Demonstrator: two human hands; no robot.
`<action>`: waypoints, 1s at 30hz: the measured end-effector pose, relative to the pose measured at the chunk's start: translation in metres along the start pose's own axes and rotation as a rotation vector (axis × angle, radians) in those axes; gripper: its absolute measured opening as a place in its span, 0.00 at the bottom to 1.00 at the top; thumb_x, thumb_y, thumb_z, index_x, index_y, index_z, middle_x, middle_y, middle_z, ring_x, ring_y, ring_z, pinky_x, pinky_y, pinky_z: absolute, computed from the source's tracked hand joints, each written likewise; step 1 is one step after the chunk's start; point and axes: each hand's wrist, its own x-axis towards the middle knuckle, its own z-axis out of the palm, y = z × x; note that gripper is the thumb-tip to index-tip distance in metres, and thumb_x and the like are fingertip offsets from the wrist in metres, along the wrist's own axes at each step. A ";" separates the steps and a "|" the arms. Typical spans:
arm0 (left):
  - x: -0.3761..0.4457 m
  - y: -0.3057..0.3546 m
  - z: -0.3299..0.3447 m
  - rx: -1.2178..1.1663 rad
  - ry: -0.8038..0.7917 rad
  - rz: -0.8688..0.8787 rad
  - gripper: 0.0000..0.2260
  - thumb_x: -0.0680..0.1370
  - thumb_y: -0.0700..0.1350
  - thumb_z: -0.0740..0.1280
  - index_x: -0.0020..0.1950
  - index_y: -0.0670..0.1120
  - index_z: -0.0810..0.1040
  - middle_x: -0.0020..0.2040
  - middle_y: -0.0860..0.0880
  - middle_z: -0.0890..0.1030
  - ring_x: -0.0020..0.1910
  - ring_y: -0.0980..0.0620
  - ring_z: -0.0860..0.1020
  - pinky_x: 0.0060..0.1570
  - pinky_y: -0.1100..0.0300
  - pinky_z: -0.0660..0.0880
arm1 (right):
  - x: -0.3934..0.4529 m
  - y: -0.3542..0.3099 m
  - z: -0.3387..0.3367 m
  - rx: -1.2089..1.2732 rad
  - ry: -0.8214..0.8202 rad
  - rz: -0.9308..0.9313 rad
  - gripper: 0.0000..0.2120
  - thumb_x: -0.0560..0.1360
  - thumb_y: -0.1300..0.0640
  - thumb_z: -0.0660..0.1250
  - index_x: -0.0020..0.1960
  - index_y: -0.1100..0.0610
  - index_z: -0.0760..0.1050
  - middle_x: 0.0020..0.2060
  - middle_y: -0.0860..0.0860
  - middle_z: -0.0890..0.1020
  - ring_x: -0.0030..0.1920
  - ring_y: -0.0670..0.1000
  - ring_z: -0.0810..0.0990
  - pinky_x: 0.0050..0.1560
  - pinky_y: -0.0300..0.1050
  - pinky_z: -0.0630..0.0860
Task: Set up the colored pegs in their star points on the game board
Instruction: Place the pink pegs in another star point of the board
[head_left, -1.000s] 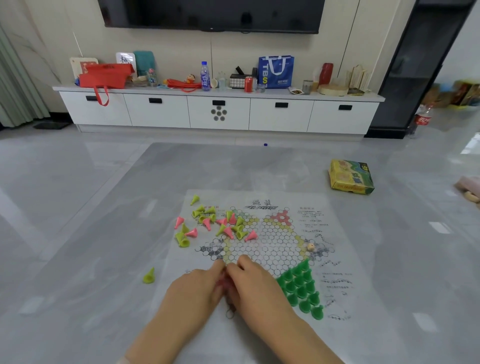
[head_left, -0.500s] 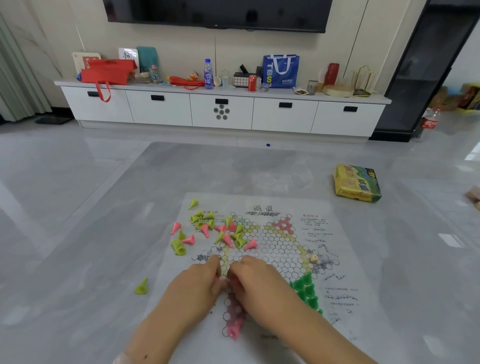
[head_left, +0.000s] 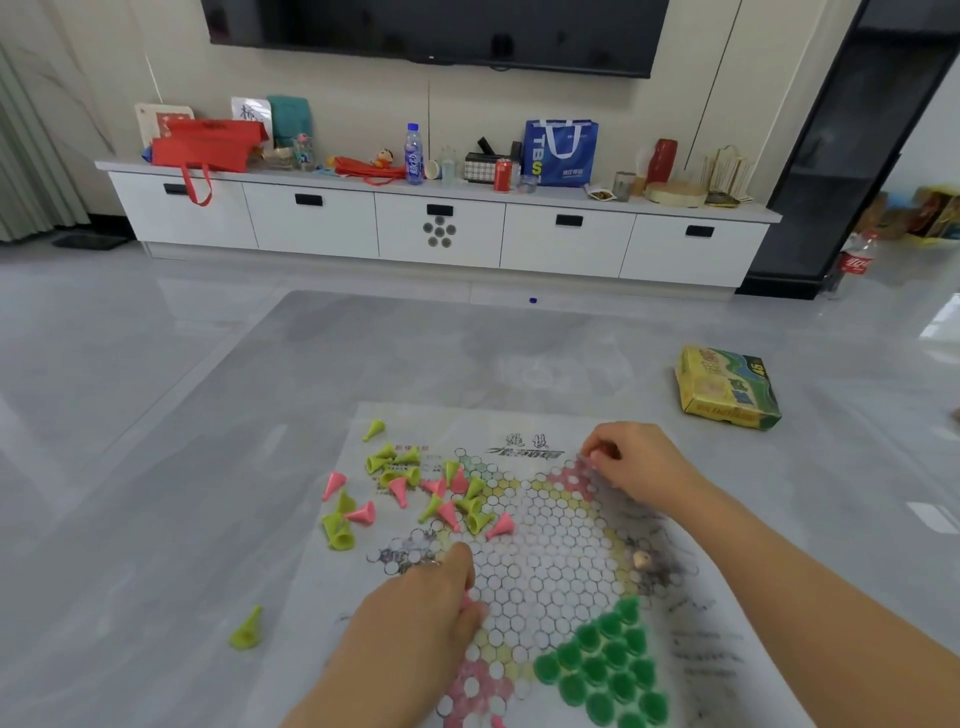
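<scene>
A paper game board (head_left: 691, 639) with a printed star lies on the grey table. Green pegs (head_left: 602, 670) fill the near right star point. Loose yellow-green and pink pegs (head_left: 415, 493) lie scattered over the board's far left part. One yellow-green peg (head_left: 247, 631) lies off the board to the left. My right hand (head_left: 639, 470) pinches a pink peg (head_left: 595, 457) at the far pink star point (head_left: 569, 475). My left hand (head_left: 426, 618) rests curled on the board's near left, with a bit of pink showing under its fingers.
A yellow-green game box (head_left: 727, 389) sits on the table at the far right. A small beige piece (head_left: 641, 559) lies on the right star point. A white TV cabinet (head_left: 441, 228) with clutter stands beyond, and a cola bottle (head_left: 854, 262) on the floor.
My right hand has left the near pink point and reached across to the far pink star point with a pink peg. My left hand has stayed near the board's near left.
</scene>
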 end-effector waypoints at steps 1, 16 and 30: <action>0.001 0.000 0.000 0.007 -0.007 0.001 0.05 0.79 0.52 0.57 0.49 0.52 0.63 0.41 0.55 0.73 0.46 0.53 0.76 0.46 0.60 0.72 | 0.001 0.000 0.001 0.003 -0.005 -0.021 0.08 0.74 0.60 0.62 0.47 0.53 0.79 0.44 0.48 0.80 0.42 0.46 0.75 0.44 0.36 0.68; 0.005 0.005 0.000 0.027 -0.044 -0.005 0.06 0.79 0.52 0.56 0.48 0.52 0.61 0.37 0.55 0.70 0.38 0.55 0.70 0.38 0.63 0.67 | -0.010 0.010 0.012 0.149 0.031 -0.005 0.20 0.72 0.58 0.68 0.62 0.51 0.67 0.38 0.43 0.75 0.38 0.40 0.74 0.38 0.31 0.68; 0.006 0.005 0.002 0.042 -0.035 -0.007 0.06 0.79 0.53 0.56 0.49 0.52 0.60 0.42 0.54 0.72 0.41 0.54 0.73 0.42 0.62 0.71 | -0.010 0.009 0.015 0.169 0.068 0.022 0.09 0.73 0.62 0.66 0.47 0.52 0.68 0.40 0.46 0.77 0.39 0.42 0.74 0.38 0.31 0.68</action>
